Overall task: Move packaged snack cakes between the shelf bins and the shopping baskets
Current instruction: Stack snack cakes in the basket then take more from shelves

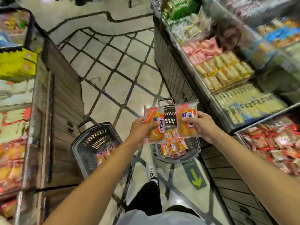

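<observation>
Left hand and right hand each grip one clear-wrapped orange snack cake packet above the grey right basket, partly filled; transfer continues, direction undeterminable.

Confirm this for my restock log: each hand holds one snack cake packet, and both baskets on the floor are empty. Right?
Not quite. The head view shows the left hand and right hand each holding a packet, but the right basket holds many packets and the left basket a few.
</observation>
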